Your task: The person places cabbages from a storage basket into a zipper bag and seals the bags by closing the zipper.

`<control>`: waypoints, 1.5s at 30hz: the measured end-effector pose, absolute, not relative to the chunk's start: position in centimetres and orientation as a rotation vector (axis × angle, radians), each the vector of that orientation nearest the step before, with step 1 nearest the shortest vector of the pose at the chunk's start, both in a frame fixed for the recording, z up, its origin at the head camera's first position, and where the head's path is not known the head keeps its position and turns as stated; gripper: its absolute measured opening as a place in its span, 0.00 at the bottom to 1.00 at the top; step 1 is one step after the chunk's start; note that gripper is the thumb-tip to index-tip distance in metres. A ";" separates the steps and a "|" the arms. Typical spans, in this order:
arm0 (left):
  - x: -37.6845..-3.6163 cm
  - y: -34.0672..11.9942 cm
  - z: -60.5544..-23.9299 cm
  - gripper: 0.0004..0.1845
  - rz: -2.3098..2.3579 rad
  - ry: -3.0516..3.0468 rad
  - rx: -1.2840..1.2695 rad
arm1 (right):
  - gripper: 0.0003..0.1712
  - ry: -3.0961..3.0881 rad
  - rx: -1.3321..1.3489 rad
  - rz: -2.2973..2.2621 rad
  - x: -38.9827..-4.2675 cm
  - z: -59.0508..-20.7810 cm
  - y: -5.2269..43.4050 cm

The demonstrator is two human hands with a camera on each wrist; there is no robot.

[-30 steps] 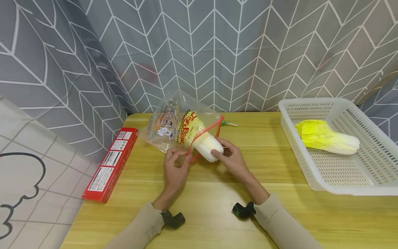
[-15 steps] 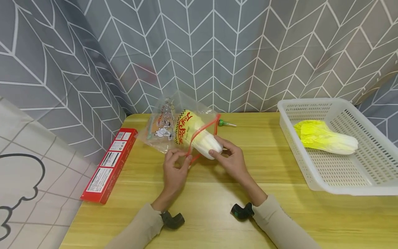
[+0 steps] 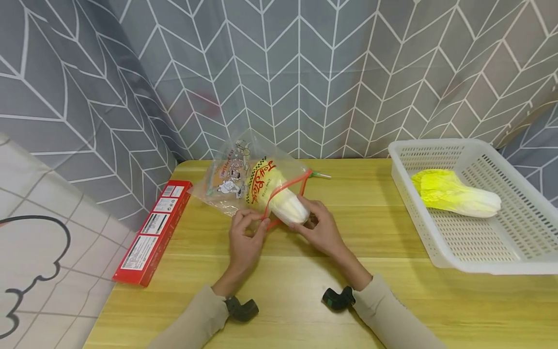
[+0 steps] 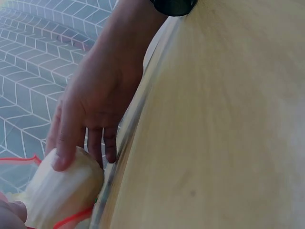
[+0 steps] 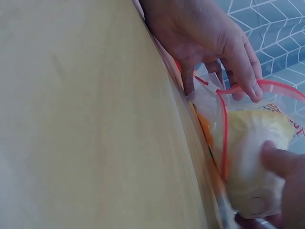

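Observation:
A small napa cabbage [image 3: 287,206] lies tilted with its yellow leafy end inside a clear printed zip bag [image 3: 235,179]. Its white base sticks out through the red-edged mouth. My left hand [image 3: 246,240] pinches the near side of that red edge between thumb and fingers. At the base end, my right hand [image 3: 322,230] holds the cabbage, thumb on the near side; some of its fingers are hidden. The right wrist view shows the right thumb [image 5: 281,162] against the cabbage, while the left wrist view has the right hand's fingers around the base.
A white perforated basket [image 3: 440,252] at right holds another napa cabbage [image 3: 457,194]. At left lies a long red box [image 3: 152,232] along the wooden table's [image 3: 287,300] edge. A green thing with a thin pale shaft [image 3: 320,174] lies behind the bag. A patterned curtain hangs behind.
My right hand has shifted slightly left and lower around the base, its thumb sliding down to the near underside. The cabbage sits slightly further up-left in the bag. The left hand keeps its pinch.

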State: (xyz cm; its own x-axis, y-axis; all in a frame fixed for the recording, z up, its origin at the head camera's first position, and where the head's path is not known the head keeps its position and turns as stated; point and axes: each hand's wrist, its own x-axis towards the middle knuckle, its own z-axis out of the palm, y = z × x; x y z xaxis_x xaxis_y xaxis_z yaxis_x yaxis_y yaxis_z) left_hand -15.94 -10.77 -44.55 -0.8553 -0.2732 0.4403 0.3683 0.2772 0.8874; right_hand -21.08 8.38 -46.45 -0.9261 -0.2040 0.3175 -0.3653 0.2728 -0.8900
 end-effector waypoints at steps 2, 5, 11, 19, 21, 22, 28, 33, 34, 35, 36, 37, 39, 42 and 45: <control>-15.9 -10.8 -44.5 0.04 -1.618 -2.028 -0.090 | 0.41 -2.364 0.541 1.706 -21.1 -46.6 8.3; -15.9 -10.8 -44.5 0.04 -1.616 -2.021 -0.084 | 0.37 -2.277 0.524 1.773 -21.1 -46.5 8.1; -16.7 -11.0 -45.7 0.03 -1.593 -2.037 -0.071 | 0.28 -2.157 0.306 2.296 -21.3 -44.5 7.4; -17.6 -11.7 -47.6 0.03 -1.560 -2.053 -0.182 | 0.28 -2.165 0.078 2.718 -22.5 -42.1 5.7; -17.6 -11.8 -47.6 0.03 -1.564 -2.038 -0.207 | 0.28 -2.276 0.183 2.625 -22.9 -42.2 5.4; -17.7 -11.9 -47.7 0.03 -1.560 -2.029 -0.210 | 0.28 -2.325 0.237 2.554 -22.9 -42.3 5.3; -17.7 -12.1 -47.8 0.03 -1.455 -1.977 -0.221 | 0.31 -2.435 0.493 1.984 -22.8 -43.1 4.9; -17.7 -12.3 -47.7 0.03 -1.302 -1.933 -0.292 | 0.32 -2.413 0.677 1.472 -22.2 -43.2 4.7; -17.7 -12.3 -47.7 0.03 -1.290 -1.926 -0.313 | 0.32 -2.410 0.706 1.384 -22.0 -43.2 4.7; -17.6 -12.3 -47.7 0.02 -1.280 -1.917 -0.332 | 0.31 -2.411 0.724 1.308 -21.9 -43.2 4.7; -17.6 -12.3 -47.6 0.02 -1.273 -1.912 -0.349 | 0.29 -2.416 0.731 1.249 -21.8 -43.3 4.6; -17.6 -12.3 -47.6 0.02 -1.279 -1.914 -0.368 | 0.28 -2.416 0.727 1.260 -21.7 -43.2 4.5; -17.6 -12.3 -47.6 0.02 -1.286 -1.922 -0.410 | 0.23 -2.421 0.683 1.396 -21.7 -43.3 4.5; -17.5 -12.1 -47.5 0.02 -1.295 -1.945 -0.453 | 0.18 -2.403 0.511 1.836 -22.0 -43.1 4.5; -17.4 -11.9 -47.5 0.02 -1.273 -1.948 -0.485 | 0.19 -2.321 0.279 2.302 -22.5 -42.8 4.8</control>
State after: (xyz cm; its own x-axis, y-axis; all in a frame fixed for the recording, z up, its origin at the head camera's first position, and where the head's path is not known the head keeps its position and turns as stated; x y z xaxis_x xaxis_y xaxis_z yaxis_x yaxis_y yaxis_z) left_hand -17.43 -11.92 -47.53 -0.6497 -0.0825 0.7557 0.6589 0.4347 0.6140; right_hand -22.48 4.77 -42.78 -0.9759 -0.2174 0.0204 -0.0222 0.0057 -0.9997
